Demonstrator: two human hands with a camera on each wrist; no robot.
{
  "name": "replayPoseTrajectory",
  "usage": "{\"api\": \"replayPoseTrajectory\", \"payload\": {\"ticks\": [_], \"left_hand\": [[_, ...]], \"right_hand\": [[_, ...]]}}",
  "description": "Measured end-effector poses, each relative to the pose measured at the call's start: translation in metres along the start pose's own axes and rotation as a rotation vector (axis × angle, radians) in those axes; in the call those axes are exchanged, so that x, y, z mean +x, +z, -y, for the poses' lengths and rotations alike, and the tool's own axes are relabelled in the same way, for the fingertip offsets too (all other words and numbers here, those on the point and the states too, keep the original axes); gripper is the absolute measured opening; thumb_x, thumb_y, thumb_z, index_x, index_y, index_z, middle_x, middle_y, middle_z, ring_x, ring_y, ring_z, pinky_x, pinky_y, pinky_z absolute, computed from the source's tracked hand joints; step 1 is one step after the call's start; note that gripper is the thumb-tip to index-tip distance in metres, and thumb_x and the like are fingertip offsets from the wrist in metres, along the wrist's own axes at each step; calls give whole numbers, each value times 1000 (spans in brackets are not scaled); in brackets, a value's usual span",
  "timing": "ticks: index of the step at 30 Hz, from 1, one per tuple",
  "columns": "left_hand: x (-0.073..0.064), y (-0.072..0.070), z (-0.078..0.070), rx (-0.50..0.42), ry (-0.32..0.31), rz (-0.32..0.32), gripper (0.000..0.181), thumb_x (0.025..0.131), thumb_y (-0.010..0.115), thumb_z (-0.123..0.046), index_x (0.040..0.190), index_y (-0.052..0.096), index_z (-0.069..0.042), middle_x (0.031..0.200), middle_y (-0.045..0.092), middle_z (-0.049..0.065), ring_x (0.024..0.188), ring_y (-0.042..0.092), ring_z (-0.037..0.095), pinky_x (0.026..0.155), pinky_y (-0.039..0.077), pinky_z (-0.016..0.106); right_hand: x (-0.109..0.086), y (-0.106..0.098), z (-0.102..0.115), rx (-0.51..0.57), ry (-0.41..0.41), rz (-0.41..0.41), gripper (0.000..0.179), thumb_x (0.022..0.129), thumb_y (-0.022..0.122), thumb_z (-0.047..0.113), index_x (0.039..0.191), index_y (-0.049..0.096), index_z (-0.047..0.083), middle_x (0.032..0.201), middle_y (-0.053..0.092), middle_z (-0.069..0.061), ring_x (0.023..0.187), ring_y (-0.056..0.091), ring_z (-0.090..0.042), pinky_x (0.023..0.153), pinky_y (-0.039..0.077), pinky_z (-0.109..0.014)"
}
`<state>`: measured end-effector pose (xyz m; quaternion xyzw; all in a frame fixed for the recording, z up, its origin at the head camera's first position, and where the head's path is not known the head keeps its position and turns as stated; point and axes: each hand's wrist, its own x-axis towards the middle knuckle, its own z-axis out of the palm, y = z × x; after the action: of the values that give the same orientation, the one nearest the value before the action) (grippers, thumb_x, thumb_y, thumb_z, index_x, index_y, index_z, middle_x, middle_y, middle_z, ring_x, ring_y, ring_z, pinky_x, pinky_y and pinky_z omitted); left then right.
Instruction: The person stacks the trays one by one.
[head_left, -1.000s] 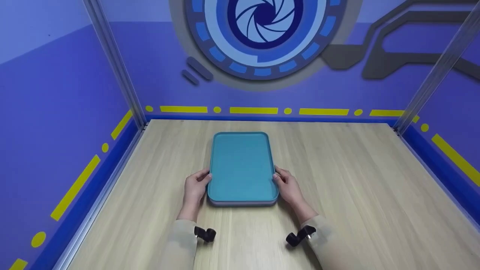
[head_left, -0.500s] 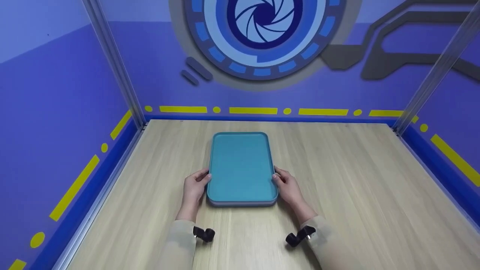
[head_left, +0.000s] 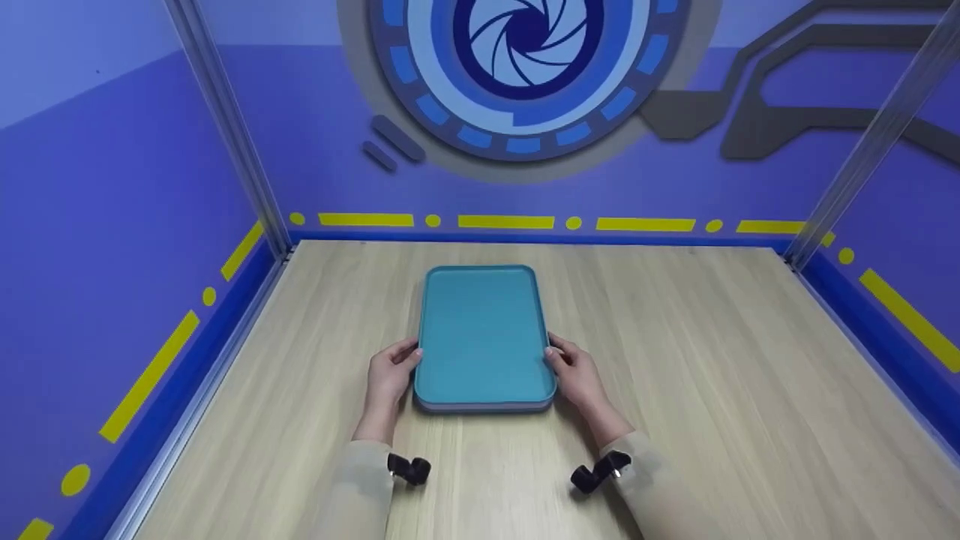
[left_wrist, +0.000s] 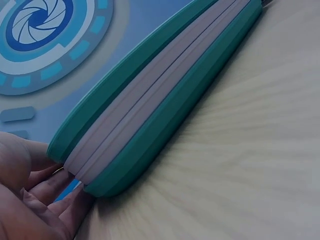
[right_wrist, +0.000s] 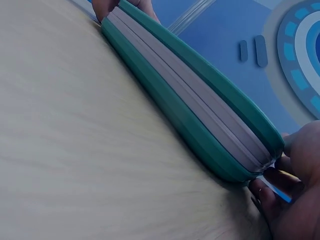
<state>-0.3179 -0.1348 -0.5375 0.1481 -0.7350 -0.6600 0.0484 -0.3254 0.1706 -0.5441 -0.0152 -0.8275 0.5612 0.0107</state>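
Note:
A flat, rectangular teal case (head_left: 484,337) with rounded corners and a raised rim lies on the wooden table, its long sides running away from me. Two pale pinkish bands (left_wrist: 135,105) run round its edge between the teal top and bottom, with a narrow seam between them. My left hand (head_left: 386,379) grips the left long side near the front corner, thumb at the top rim. On the opposite side, my right hand (head_left: 581,379) holds it likewise, its fingers (right_wrist: 267,197) bent against the side. Parts of the fingers are hidden behind the case.
The wooden table (head_left: 712,375) spreads out around the case. Blue panels (head_left: 300,135) with yellow dashes stand at the back and both sides, joined by metal posts (head_left: 232,127). A black wrist camera (head_left: 410,469) sits on the left sleeve, another (head_left: 600,472) on the right.

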Motion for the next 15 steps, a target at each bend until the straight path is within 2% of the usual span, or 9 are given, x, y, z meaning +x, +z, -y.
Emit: {"api": "replayPoseTrajectory", "payload": {"ticks": [9,15], "left_hand": [[1,1,1,-18,-8,-2,37,101,62,-8,137,63,2,143,61,24,138,54,38,116,45,47],[2,3,-4,-18,1,-11,35,106,54,-12,138,62,2,143,61,23,137,55,37,115,46,46]], "right_hand": [[0,-3,1,0,21,14,47,108,53,22,152,50,6,154,53,-20,132,58,-34,114,47,-51],[4,-9,6,96,92,46,49,108,51,26,153,48,5,154,52,-22,134,58,-35,111,50,-50]]}}
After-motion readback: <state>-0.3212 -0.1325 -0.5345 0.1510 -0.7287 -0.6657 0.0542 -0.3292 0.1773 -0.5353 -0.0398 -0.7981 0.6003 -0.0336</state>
